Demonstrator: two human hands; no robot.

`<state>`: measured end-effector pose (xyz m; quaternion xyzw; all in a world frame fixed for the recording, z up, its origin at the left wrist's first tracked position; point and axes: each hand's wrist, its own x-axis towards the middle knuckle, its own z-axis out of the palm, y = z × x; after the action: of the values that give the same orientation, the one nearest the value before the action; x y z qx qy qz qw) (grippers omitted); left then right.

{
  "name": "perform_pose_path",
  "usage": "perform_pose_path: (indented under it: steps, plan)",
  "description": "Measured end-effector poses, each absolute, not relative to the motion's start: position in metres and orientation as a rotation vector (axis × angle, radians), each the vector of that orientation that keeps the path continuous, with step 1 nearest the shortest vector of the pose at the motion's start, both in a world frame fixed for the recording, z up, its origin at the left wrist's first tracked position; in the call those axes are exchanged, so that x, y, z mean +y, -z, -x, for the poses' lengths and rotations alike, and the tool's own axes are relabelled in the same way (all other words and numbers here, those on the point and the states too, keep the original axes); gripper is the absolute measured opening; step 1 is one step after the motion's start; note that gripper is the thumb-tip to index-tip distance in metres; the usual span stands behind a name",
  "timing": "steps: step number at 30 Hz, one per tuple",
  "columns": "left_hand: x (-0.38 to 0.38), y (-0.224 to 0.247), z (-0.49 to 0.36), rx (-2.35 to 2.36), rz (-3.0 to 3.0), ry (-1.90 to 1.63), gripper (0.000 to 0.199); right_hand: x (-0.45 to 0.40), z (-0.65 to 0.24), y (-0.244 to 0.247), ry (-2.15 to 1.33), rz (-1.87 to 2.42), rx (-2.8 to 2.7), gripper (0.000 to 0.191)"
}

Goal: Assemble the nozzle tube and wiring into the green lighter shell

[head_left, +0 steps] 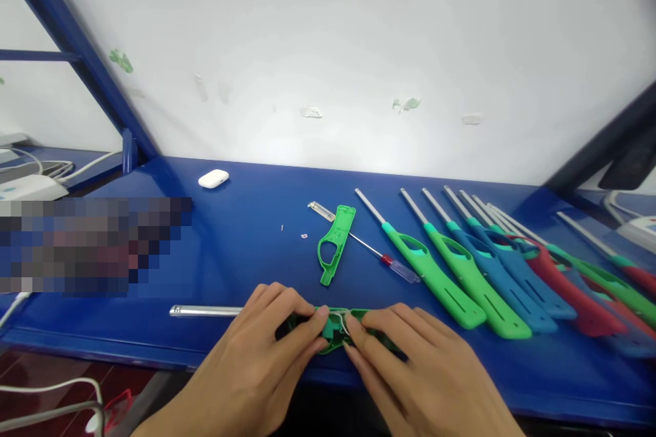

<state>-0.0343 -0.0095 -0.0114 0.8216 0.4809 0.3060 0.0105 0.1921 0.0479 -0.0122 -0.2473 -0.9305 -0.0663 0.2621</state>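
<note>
Near the front edge of the blue table lies an opened green gas lighter (335,343), its long metal tube (205,311) pointing left. My left hand (261,348) is closed on the lighter's body where the tube joins, thumb at a teal part inside. My right hand (410,348) pinches the other side of the body, fingertips by a thin white wire (341,322). The palms' undersides and part of the lighter are hidden. Beyond my hands rests a separate green half-shell (342,225). A screwdriver (394,263) and a clear fuel tank (322,211) lie beside it.
Several assembled lighters in green, blue and red (435,280) lie in a row at the right. A white earbud case (214,179) sits at the back left. Tiny loose parts (304,236) lie mid-table. A white wall (328,54) stands behind, and a blue frame post (97,48) rises at left.
</note>
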Motion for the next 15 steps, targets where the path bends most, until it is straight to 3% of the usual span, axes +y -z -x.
perform_pose_path:
  steps: [6, 10, 15]
  plan:
    - [-0.014, 0.006, 0.051, 1.715, -2.515, -0.988, 0.039, 0.051, -0.189, 0.011, 0.174, 0.688, -2.312, 0.024]
    - [-0.018, -0.003, 0.072, 1.804, -2.463, -0.907, 0.031, 0.053, -0.191, 0.009, 0.147, 0.684, -2.187, 0.012]
    - [-0.014, -0.006, 0.081, 1.761, -2.454, -0.896, 0.026, 0.055, -0.190, 0.013, 0.069, 0.704, -2.194, 0.017]
